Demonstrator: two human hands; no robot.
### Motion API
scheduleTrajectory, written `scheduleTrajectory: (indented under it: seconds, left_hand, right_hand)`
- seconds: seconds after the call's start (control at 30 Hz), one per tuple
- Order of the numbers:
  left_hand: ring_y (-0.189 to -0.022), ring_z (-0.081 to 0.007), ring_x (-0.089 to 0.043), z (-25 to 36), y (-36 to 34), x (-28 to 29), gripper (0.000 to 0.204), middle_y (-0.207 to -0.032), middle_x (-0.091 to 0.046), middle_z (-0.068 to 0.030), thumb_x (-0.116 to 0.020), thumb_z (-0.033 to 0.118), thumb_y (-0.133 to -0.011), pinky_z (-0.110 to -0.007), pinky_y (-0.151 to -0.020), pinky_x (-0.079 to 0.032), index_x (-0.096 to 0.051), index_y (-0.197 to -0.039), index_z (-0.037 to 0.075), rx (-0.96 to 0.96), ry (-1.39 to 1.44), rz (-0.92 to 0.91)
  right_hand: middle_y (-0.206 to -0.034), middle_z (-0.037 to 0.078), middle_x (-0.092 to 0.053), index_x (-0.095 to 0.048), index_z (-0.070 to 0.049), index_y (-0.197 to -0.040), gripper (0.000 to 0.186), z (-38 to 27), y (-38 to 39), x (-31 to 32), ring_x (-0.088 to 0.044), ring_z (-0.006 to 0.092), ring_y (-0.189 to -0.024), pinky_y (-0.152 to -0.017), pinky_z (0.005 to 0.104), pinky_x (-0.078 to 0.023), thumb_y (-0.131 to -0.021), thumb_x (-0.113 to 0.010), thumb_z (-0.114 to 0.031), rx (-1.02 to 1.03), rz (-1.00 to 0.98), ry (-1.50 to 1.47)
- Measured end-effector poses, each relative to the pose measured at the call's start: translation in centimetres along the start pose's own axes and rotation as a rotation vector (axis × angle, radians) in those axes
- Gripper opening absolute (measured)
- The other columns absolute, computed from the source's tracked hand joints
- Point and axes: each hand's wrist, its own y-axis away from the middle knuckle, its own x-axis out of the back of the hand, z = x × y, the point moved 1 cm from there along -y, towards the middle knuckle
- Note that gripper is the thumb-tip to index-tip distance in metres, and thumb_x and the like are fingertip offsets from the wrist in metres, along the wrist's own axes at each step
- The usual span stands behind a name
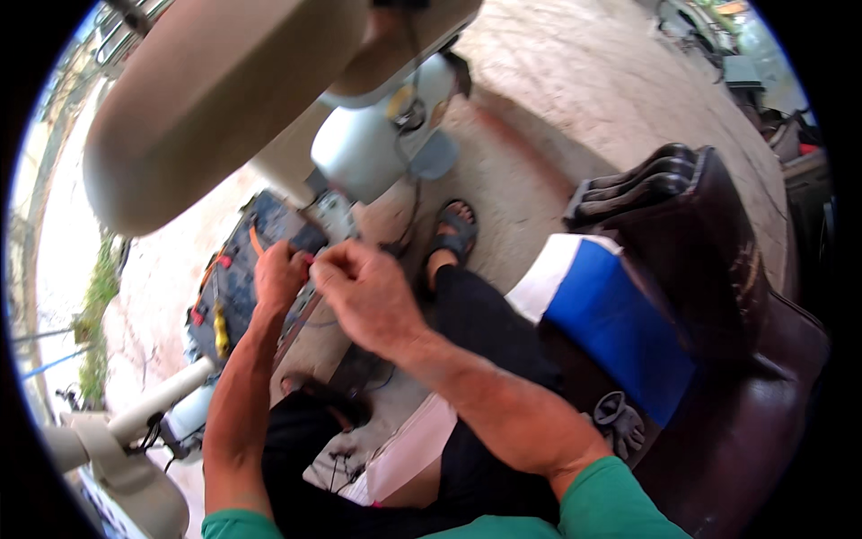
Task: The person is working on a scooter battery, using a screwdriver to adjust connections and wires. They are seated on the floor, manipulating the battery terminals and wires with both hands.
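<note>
My left hand (280, 274) is closed, its fingers curled in above a dark work surface (285, 214). Right beside it, my right hand (364, 292) is closed in a pinch, thumb against fingers. A small red piece (308, 259) shows between the two hands; its kind is too small to tell, and the fingers cover most of it. From behind my left hand an orange strip (256, 237) sticks up. Lying on the dark surface to the left is a screwdriver (220, 331) with a yellow handle.
Overhead at upper left hangs a large beige machine housing (215, 117), with a pale rounded motor (359, 148) below it. A dark red leather seat (745, 431) stands at right, bearing a blue and white sheet (611, 314) and a grey glove (620, 422). Cardboard (417, 449) lies between my legs.
</note>
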Motion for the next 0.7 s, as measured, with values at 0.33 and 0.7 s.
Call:
scheduleTrajectory:
  seconds: [0.33,0.7]
  left_hand:
    - [-0.089,-0.04,-0.065,-0.3,-0.5,-1.1,0.008,-0.091,-0.065,-0.0204,-0.065,0.009,-0.081,-0.046,-0.078,-0.051,-0.068,-0.082,0.001,-0.097,0.004,-0.001]
    - [-0.086,-0.0389,-0.064,-0.8,-0.6,-1.2,0.016,-0.092,-0.064,-0.0186,-0.073,0.011,-0.078,-0.046,-0.076,-0.051,-0.065,-0.088,0.001,-0.14,-0.018,0.109]
  right_hand:
    - [-0.085,0.003,-0.068,-0.067,0.001,-0.098,0.026,-1.0,0.2,0.5,-0.061,0.0095,-0.076,-0.07,0.0288,-0.051,-0.099,-0.065,-0.025,-0.044,0.015,0.089]
    - [-0.088,0.003,-0.069,-0.067,0.002,-0.1,0.027,-1.5,0.3,0.2,-0.061,0.0095,-0.079,-0.072,0.0281,-0.05,-0.1,-0.063,-0.025,-0.039,-0.026,0.063]
